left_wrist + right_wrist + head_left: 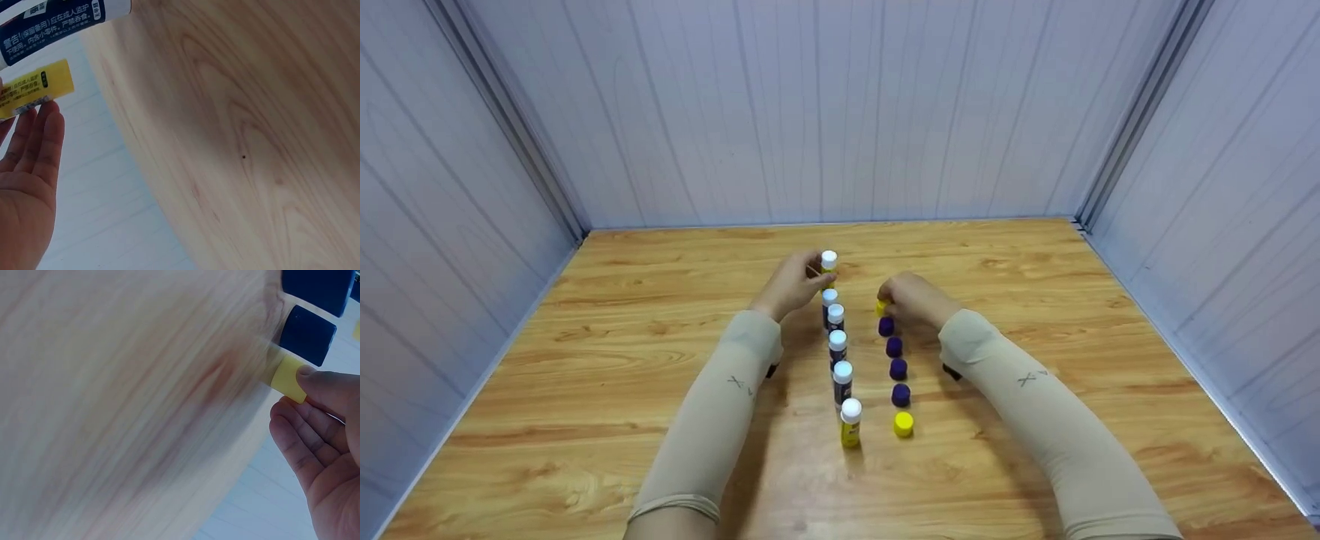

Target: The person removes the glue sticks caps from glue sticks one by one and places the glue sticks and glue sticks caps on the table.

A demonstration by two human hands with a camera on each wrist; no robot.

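Observation:
At the far end of a row of glue sticks, my left hand (795, 285) holds a yellow glue stick (829, 260) with a white top, upright between thumb and fingers. The left wrist view shows this yellow body (42, 84) at the fingertips, its thumb side cut off by the frame. My right hand (919, 298) pinches a yellow cap (288, 378) between thumb and fingers, at the far end of a row of caps. Closest to that cap is a dark blue cap (886, 326). Next to the held stick stands a navy glue stick (829, 300).
Toward me the stick row continues with navy glue sticks (843, 386) and ends in a yellow one (850, 431). Right of it run several dark blue caps (898, 369) and a near yellow cap (903, 424). Pale panel walls (840, 112) enclose the wooden table (585, 420).

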